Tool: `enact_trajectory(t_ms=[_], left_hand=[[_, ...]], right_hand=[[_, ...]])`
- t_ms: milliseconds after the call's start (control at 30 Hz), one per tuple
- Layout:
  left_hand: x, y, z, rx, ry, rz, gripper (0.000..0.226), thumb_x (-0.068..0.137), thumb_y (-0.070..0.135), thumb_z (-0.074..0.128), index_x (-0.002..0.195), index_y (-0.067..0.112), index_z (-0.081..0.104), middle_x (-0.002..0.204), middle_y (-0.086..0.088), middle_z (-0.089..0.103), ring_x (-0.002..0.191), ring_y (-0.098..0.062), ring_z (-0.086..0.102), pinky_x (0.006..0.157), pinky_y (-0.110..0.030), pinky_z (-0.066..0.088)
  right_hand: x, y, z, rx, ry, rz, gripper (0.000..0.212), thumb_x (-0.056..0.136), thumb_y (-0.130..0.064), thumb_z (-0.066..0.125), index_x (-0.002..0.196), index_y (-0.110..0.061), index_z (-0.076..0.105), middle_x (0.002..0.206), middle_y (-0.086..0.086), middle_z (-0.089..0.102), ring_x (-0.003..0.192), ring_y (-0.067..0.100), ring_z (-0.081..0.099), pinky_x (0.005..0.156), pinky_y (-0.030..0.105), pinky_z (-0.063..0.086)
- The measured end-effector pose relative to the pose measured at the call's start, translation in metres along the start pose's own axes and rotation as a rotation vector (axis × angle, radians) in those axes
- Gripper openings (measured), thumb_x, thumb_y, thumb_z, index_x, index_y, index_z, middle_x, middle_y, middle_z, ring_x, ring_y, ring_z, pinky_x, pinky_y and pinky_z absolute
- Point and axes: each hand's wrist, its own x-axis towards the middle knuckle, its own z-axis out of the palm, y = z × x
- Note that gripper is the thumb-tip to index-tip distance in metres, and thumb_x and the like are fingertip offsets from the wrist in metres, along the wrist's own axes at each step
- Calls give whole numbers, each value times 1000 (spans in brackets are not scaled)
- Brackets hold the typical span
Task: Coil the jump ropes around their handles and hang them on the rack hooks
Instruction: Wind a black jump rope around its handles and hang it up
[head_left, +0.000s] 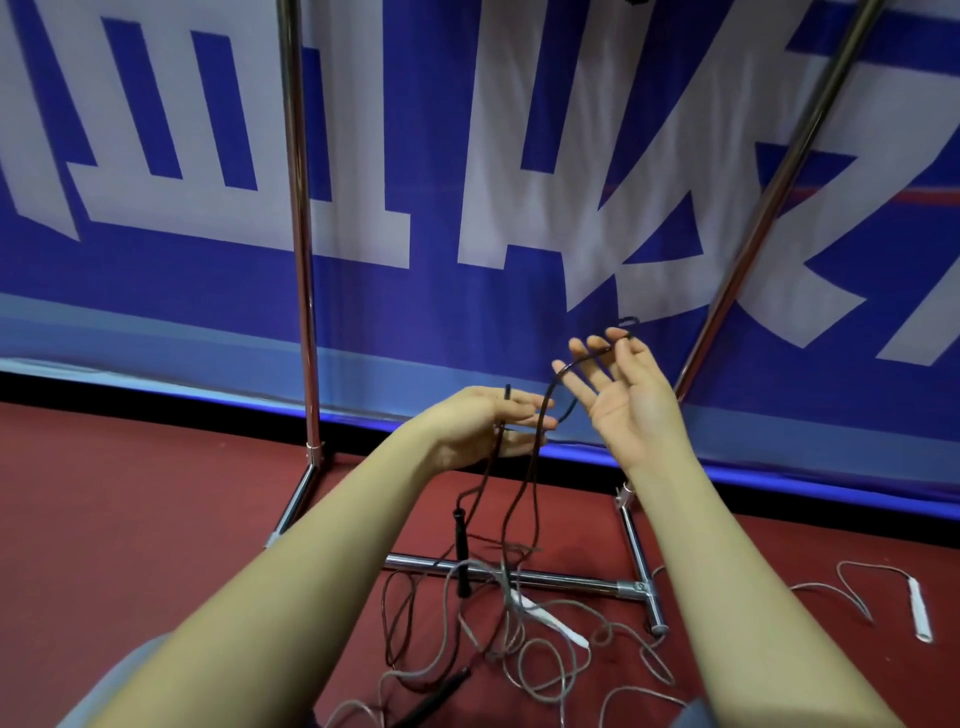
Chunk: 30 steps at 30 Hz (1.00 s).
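Holding a dark jump rope (524, 467) at the centre of the frame, we have both bare arms stretched forward. Our left hand (483, 426) lies palm sideways with fingers loosely curled about the cord, a short dark end sticking up above the knuckles. Our right hand (623, 389) is palm up just right of it, fingers spread nearly straight, with the cord draped across them and a loop reaching past the fingertips. From both hands the rope drops to the lower centre, where one black handle (461, 551) hangs upright just above the floor.

Below, a grey jump rope (550, 660) lies in a loose tangle on the red floor (130, 493), one white handle (545, 618) in the tangle and another white handle (920, 608) at the lower right. The chrome rack (298, 234) stands behind, its base bar crossing above the tangle, before a blue and white banner (467, 156).
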Motion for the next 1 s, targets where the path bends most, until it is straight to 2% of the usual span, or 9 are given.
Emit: enact_trajectory(t_ms=[100,233,433,533,633,733,833,900,1000], left_hand=[[-2,3,4,36,-36,53,16,93,-1,55,104,4,65,86,-8,73,76,-16,71,68,-22,56],[-1,5,4,85,25,121,12,90,0,59,93,8,68,77,-3,73,72,-14,71,69,-25,58],[2,21,-1,-268,225,309,12,91,1,58,92,10,65,72,-1,72,69,-15,71,78,-32,56],[2,27,-4,-423,276,370,13,94,1,54,92,10,63,70,1,71,68,-14,71,76,-31,56],[0,29,-9,-496,323,406,11,93,0,55,96,9,62,77,-3,70,70,-16,71,75,-31,57],[2,29,-15,-526,363,420,10,92,0,57,96,8,61,77,-4,70,68,-16,71,69,-30,59],[5,24,-15,-490,336,392,7,93,3,57,95,8,62,76,-4,69,70,-15,70,65,-28,60],[7,20,-15,-484,321,344,7,95,8,56,92,7,61,81,-8,67,75,-19,69,63,-29,60],[8,15,-16,-367,293,205,19,99,18,51,91,5,62,87,-11,65,81,-21,65,61,-29,60]], right_hand=[[1,-2,0,97,17,-26,20,103,-13,37,90,-11,52,76,4,66,81,20,71,67,39,59],[5,-3,-9,88,59,8,20,103,-16,38,92,-12,55,85,6,69,83,19,72,68,38,60],[3,11,-20,-303,22,330,24,100,-25,46,104,-7,62,96,8,73,92,23,69,67,34,59],[-1,15,-19,-487,-105,432,27,100,-26,47,107,-8,64,105,9,72,97,24,69,83,38,55],[-7,17,-17,-628,-254,489,22,98,-21,48,106,-10,66,98,6,73,91,19,70,94,40,49],[-10,19,-14,-783,-314,469,15,96,-13,53,100,-11,67,85,0,72,82,13,69,94,35,48],[-10,19,-12,-974,-240,363,13,96,-11,55,90,-12,67,76,-1,70,71,11,68,82,31,50],[-9,18,-11,-901,-142,292,16,96,-9,54,86,-11,66,75,2,67,67,12,66,78,32,53],[-5,9,-11,-599,-27,177,17,97,-6,49,89,-7,64,71,3,64,65,15,65,68,33,58]])
